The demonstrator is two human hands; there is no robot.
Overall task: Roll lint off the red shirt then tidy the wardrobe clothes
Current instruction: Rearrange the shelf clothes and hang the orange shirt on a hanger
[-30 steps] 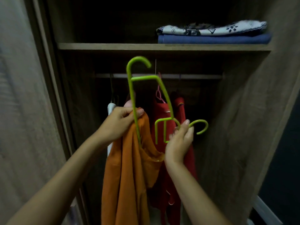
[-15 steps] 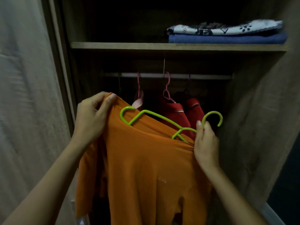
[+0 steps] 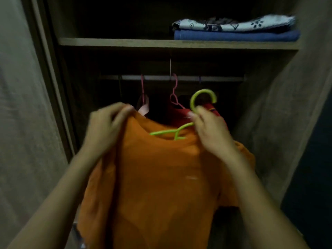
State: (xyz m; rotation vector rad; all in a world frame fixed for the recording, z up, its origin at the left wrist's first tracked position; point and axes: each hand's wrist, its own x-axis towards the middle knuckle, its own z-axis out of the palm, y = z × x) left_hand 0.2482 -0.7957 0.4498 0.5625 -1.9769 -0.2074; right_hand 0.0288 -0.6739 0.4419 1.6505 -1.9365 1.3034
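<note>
I hold an orange shirt (image 3: pixel 161 177) spread out in front of the open wardrobe. My left hand (image 3: pixel 106 126) pinches its left shoulder. My right hand (image 3: pixel 212 130) grips the neck of a green hanger (image 3: pixel 203 99), whose arms reach into the shirt's collar. Behind it a red shirt (image 3: pixel 181 114) hangs on a pink hanger (image 3: pixel 174 94) from the rail (image 3: pixel 179 78), mostly hidden by the orange shirt.
Another pink hanger (image 3: pixel 143 97) with a pale garment hangs to the left on the rail. A shelf (image 3: pixel 125 42) above carries a folded blue cloth (image 3: pixel 233 35) and a patterned white cloth (image 3: pixel 233 24). Wooden wardrobe walls close in on both sides.
The orange shirt went from hanging bunched to spread wide. The green hanger slid further into the collar and its hook rose upright. Both hands shifted toward the shirt's shoulders.
</note>
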